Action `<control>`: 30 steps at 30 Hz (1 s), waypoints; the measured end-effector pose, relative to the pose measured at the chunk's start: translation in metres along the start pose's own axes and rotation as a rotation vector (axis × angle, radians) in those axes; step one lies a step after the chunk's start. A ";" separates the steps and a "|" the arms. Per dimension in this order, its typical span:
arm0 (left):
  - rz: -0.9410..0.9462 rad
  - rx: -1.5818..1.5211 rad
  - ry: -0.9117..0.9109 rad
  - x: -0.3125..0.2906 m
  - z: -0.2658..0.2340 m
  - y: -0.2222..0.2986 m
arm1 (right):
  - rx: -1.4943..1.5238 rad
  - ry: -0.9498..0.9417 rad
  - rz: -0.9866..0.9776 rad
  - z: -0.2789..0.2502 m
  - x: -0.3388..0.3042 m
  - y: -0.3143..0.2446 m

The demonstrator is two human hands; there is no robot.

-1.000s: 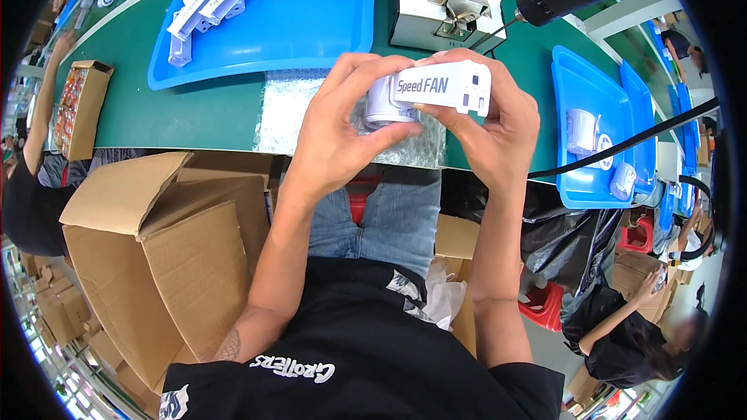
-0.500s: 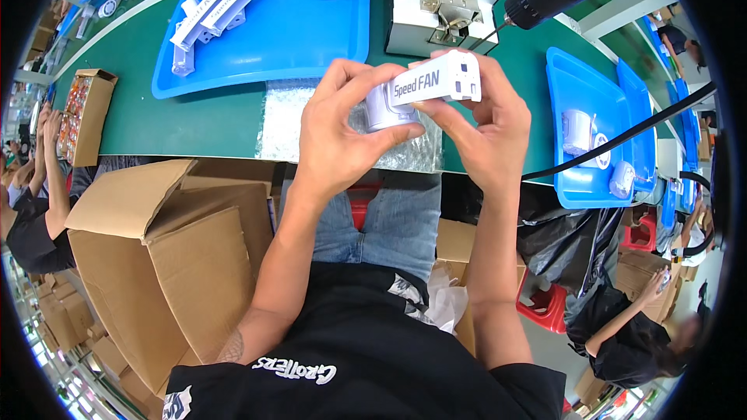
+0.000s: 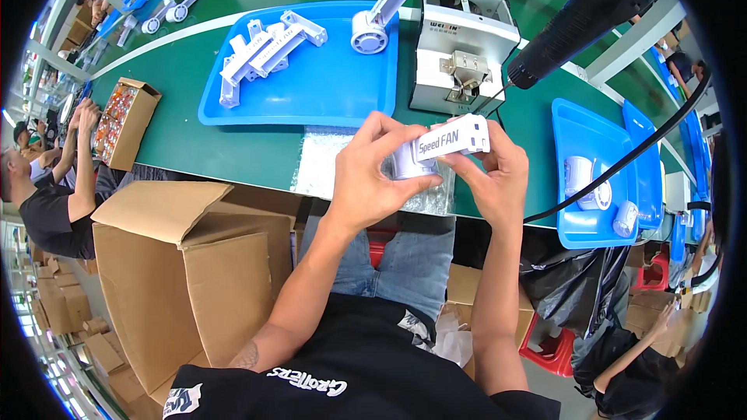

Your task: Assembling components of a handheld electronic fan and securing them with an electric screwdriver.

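A white handheld fan [image 3: 447,142] with printing along its handle is held up over the front edge of the green table. My left hand [image 3: 366,175] is closed round its cylindrical head. The fingers and thumb of my right hand [image 3: 498,179] pinch the handle near its end, where small square holes show. Behind it, a blue tray [image 3: 327,101] holds several white handle pieces [image 3: 264,50] and one fan with its handle [image 3: 377,19]. Clear bubble wrap [image 3: 319,159] lies under my hands.
A screw feeder [image 3: 463,39] stands beyond my hands, with a black electric screwdriver [image 3: 580,27] hanging at its right. Another blue tray [image 3: 580,235] holds white fan heads. An open cardboard box [image 3: 233,288] stands at left; a smaller box [image 3: 128,128] sits near a co-worker [image 3: 58,202].
The view has tilted up, so the table and trays sit lower and show more. Both hands keep their grip on the fan, whose handle is slightly more tilted.
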State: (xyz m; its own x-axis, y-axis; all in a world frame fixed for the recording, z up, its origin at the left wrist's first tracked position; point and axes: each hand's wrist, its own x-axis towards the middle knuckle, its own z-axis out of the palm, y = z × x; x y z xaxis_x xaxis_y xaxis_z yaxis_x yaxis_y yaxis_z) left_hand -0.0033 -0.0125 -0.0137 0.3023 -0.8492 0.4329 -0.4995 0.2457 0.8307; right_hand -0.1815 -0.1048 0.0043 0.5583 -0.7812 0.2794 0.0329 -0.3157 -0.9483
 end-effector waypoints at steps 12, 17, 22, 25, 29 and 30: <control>-0.081 0.358 -0.083 0.112 -0.077 -0.049 | -0.010 0.043 -0.254 -0.022 -0.050 -0.063; -0.084 0.300 -0.021 0.115 -0.081 -0.044 | 0.033 0.102 -0.280 -0.060 -0.085 -0.064; 0.069 0.980 0.261 0.143 -0.120 -0.092 | -0.079 0.415 -0.299 -0.116 -0.111 -0.069; -0.031 1.143 0.191 0.151 -0.147 -0.150 | -0.309 0.645 -0.184 -0.130 -0.098 -0.062; -0.018 0.834 0.368 0.147 -0.160 -0.134 | -0.317 0.728 -0.109 -0.147 -0.078 -0.052; -0.099 0.561 0.286 0.140 -0.154 -0.099 | -0.417 0.756 -0.057 -0.160 -0.076 -0.041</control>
State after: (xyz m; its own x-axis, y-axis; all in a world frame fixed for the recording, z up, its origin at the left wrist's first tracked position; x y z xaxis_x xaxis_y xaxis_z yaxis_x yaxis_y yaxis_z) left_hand 0.2138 -0.0838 0.0191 0.5347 -0.6781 0.5042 -0.7841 -0.1757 0.5952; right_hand -0.3581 -0.1190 0.0460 -0.1408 -0.8601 0.4904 -0.3456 -0.4215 -0.8384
